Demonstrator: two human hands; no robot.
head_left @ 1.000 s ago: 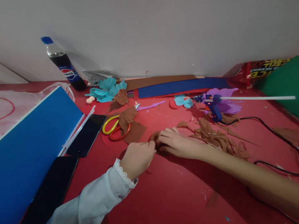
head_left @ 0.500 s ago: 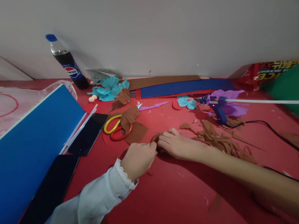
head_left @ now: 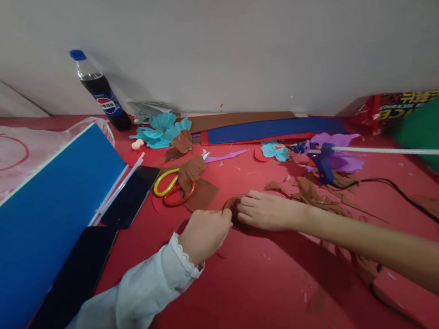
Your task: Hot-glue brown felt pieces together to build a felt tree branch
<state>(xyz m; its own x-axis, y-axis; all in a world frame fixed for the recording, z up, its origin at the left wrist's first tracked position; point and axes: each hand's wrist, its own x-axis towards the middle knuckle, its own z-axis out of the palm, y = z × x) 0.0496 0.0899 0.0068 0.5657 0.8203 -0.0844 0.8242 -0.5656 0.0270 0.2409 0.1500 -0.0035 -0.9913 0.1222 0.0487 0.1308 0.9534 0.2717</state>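
My left hand (head_left: 207, 232), in a pale sleeve with a lace cuff, is closed on the left edge of a small brown paper piece (head_left: 232, 205) over the red table (head_left: 234, 295). Fingers of my right hand (head_left: 262, 210) are curled on the right side of that same piece, and much of it is hidden beneath them. Just beyond my left hand lie scissors (head_left: 166, 184) with one yellow and one red handle, partly covered by a brown crepe petal (head_left: 192, 172). Brown paper scraps (head_left: 312, 191) lie beyond my right forearm.
A glue gun (head_left: 322, 160) with a long white stick and black cord rests at right. Two dark phones (head_left: 130, 196) and a blue board (head_left: 52, 231) are at left. A cola bottle (head_left: 104, 95) stands behind, near turquoise paper flowers (head_left: 162, 130).
My right hand has shifted slightly right, away from my left hand, showing more of the brown paper between them. The right forearm has swung lower. My left hand has barely moved.
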